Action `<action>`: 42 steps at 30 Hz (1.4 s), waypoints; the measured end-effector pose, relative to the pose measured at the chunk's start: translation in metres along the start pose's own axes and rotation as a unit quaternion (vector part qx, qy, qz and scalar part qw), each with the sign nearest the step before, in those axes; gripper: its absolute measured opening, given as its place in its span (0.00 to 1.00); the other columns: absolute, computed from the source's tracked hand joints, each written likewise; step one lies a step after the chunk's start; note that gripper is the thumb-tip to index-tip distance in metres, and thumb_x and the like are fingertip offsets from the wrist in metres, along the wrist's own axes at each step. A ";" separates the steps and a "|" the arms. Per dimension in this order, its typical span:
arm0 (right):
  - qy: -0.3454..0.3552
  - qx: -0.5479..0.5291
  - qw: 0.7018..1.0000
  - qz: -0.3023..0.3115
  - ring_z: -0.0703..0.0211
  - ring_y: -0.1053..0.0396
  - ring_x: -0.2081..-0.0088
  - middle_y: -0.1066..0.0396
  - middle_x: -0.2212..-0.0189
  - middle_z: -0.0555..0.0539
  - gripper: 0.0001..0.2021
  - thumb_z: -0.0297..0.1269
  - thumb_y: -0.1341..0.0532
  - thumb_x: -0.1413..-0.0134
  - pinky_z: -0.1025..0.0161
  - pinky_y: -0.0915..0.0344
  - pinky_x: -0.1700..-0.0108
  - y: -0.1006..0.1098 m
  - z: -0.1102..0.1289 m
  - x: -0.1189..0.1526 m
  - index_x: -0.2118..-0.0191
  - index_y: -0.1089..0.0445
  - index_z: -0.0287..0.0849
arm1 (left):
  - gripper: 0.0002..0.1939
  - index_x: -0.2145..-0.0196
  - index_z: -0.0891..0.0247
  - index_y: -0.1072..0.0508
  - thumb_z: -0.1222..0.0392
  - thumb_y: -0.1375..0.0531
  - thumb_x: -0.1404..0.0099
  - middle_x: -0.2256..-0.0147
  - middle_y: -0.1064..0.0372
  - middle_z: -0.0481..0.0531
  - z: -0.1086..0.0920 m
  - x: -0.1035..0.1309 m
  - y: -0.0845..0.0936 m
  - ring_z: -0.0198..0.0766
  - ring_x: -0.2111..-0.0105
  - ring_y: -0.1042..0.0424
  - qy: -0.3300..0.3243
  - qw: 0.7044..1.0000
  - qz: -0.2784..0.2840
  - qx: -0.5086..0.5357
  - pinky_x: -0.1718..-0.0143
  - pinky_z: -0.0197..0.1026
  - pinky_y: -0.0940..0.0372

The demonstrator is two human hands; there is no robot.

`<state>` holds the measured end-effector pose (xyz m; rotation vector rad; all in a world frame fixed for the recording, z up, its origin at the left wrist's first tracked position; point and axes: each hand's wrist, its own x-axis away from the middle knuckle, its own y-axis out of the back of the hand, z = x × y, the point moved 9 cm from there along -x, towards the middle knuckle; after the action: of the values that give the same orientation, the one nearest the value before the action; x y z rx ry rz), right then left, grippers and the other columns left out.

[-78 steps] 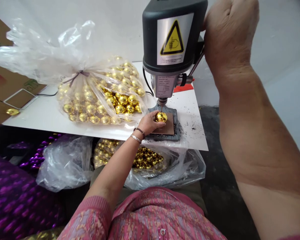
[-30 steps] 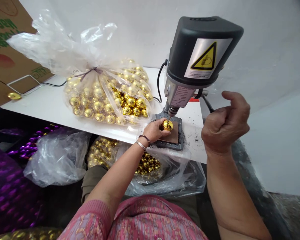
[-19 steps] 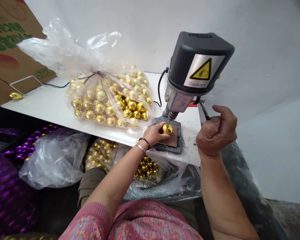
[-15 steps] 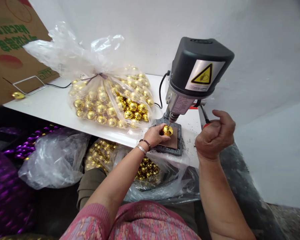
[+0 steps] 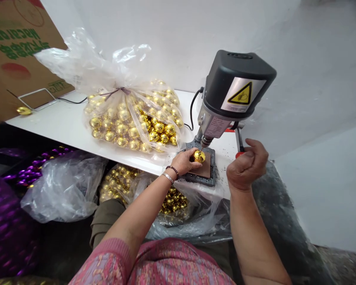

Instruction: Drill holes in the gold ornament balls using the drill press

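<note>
My left hand (image 5: 184, 161) pinches a shiny gold ball (image 5: 199, 156) over the brown pad (image 5: 204, 169) on the base of a small drill press (image 5: 237, 85). The drill bit points down at the top of the ball; whether it has entered the ball I cannot tell. My right hand (image 5: 247, 165) is closed around the red-tipped feed lever (image 5: 239, 143) at the right of the press, its index finger partly raised. Dark shavings lie around the press base.
A tied clear bag of gold balls (image 5: 130, 122) lies on the white table (image 5: 59, 134), left of the press. Below are another bag of gold balls (image 5: 115, 184), crumpled plastic (image 5: 62, 190) and purple balls (image 5: 8, 233). A cardboard box (image 5: 20, 51) stands far left.
My right hand has moved left and slightly down with the feed lever, and the motor head has come down a little. My left hand keeps the gold ball in the same place.
</note>
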<state>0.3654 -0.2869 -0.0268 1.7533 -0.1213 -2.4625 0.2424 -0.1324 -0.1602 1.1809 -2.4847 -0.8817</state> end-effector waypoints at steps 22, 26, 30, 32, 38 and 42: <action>-0.175 -0.007 0.978 0.112 0.69 0.29 0.63 0.26 0.66 0.46 0.24 0.26 0.59 0.41 0.63 0.39 0.53 -0.044 -0.006 -0.139 0.61 0.24 0.30 | 0.33 0.42 0.57 0.32 0.61 0.32 0.46 0.45 0.29 0.56 0.001 0.098 0.035 0.42 0.48 0.29 -0.058 0.994 0.015 0.089 0.45 0.46 0.34; -0.186 -0.003 0.976 0.116 0.71 0.30 0.61 0.25 0.64 0.48 0.25 0.26 0.60 0.41 0.65 0.40 0.53 -0.044 -0.007 -0.138 0.61 0.24 0.30 | 0.35 0.43 0.54 0.30 0.59 0.29 0.48 0.43 0.30 0.58 0.006 0.116 0.041 0.46 0.43 0.31 -0.078 0.995 0.033 0.050 0.40 0.52 0.38; -0.192 -0.012 0.975 0.108 0.74 0.35 0.67 0.26 0.65 0.49 0.25 0.28 0.60 0.41 0.66 0.42 0.56 -0.047 -0.013 -0.136 0.60 0.24 0.32 | 0.34 0.44 0.56 0.29 0.55 0.28 0.48 0.45 0.29 0.59 0.020 0.124 0.049 0.44 0.49 0.28 -0.067 0.997 0.027 0.032 0.45 0.49 0.33; -0.180 -0.018 0.978 0.101 0.74 0.36 0.68 0.26 0.66 0.48 0.25 0.29 0.60 0.40 0.65 0.42 0.57 -0.047 -0.015 -0.135 0.61 0.24 0.32 | 0.27 0.45 0.58 0.28 0.53 0.32 0.42 0.48 0.27 0.58 0.024 0.120 0.057 0.40 0.55 0.26 -0.062 0.998 -0.001 0.032 0.51 0.45 0.31; -0.167 -0.014 0.981 0.101 0.69 0.31 0.64 0.29 0.70 0.49 0.24 0.26 0.59 0.41 0.63 0.38 0.55 -0.042 -0.008 -0.137 0.63 0.24 0.34 | 0.15 0.50 0.61 0.25 0.62 0.46 0.32 0.52 0.25 0.57 0.017 0.067 0.116 0.40 0.54 0.28 -0.007 0.974 -0.199 -0.107 0.48 0.45 0.34; -0.182 -0.010 0.975 0.128 0.72 0.31 0.66 0.26 0.67 0.49 0.22 0.26 0.58 0.40 0.65 0.37 0.58 -0.042 -0.002 -0.136 0.62 0.25 0.34 | 0.16 0.50 0.60 0.25 0.61 0.46 0.32 0.51 0.26 0.59 0.017 0.015 0.141 0.50 0.46 0.32 0.106 0.939 -0.212 -0.250 0.44 0.51 0.41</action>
<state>0.4092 -0.2267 0.0941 1.1738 -0.3300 -2.5440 0.1379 -0.0685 -0.0869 1.5336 -1.7084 -1.3121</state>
